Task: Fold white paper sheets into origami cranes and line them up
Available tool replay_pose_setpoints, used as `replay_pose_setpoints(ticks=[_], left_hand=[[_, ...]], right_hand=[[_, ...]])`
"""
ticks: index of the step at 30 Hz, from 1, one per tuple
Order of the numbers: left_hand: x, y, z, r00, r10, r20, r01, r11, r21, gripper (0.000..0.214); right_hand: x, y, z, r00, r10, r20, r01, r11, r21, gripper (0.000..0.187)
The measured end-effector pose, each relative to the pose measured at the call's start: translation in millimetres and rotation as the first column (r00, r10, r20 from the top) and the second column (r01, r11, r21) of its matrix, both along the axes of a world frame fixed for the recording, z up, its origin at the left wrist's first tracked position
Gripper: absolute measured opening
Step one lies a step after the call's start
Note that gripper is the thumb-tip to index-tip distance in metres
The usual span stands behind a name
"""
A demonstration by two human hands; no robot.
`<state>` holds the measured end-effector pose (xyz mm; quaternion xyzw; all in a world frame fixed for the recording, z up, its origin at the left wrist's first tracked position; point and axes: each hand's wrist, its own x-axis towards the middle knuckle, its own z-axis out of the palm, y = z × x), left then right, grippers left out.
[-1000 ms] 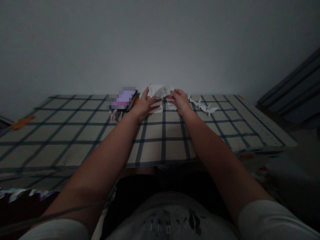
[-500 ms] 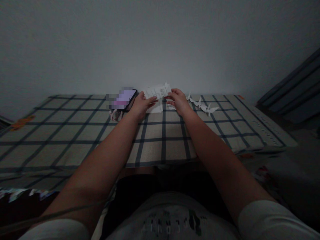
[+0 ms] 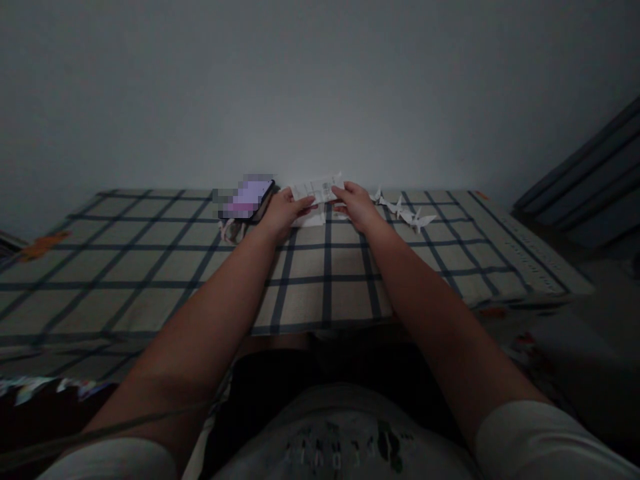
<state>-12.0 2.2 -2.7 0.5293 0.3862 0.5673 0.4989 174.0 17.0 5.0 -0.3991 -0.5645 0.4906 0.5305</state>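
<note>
White paper (image 3: 319, 189) with grey print here in the grip, white cranes (image 3: 399, 209) to its right, lilac-pink phone screen (image 3: 249, 195) left, navy-checked cream cloth (image 3: 303, 307) below

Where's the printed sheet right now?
Head view, near the middle: the printed sheet is held between the left hand and right hand, near the far edge of the checked cloth, phone to its left, folded paper birds to its right.
</note>
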Motion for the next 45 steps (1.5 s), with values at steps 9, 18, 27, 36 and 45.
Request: replay_pose_setpoints(ticks=[9, 18, 27, 36, 45], left_hand=[[-2.0, 0.0, -0.8, 0.999, -0.021, -0.041, 0.02, 0.999, -0.031, 0.032], [0.9, -1.2, -2.2, 0.998, -0.057, 0.018, 0.057, 0.997, -0.052, 0.032], [-1.1, -3.1, -0.4, 0.998, -0.058, -0.032, 0.055, 0.993, -0.103, 0.042], [-0.1, -10.2, 3.9, 0.994, -0.086, -0.06, 0.078, 0.989, -0.123, 0.039], [-1.3, -8.4, 2.1, 0.989, -0.096, -0.111, 0.081, 0.988, -0.132, 0.033]], right_hand=[[1.4, 6.4, -5.2, 0.999, -0.029, 0.021, 0.028, 0.999, 0.017, 0.034], [1.6, 4.1, -3.7, 0.998, -0.056, -0.004, 0.056, 0.998, 0.0, 0.033], [2.6, 4.1, -3.3, 0.999, -0.03, -0.024, 0.03, 1.0, -0.002, 0.016], [1.1, 0.5, -1.0, 0.999, -0.012, -0.04, 0.01, 0.999, -0.042, 0.014], [0.5, -1.4, 0.7, 0.998, -0.016, -0.058, 0.013, 0.999, -0.04, 0.017]])
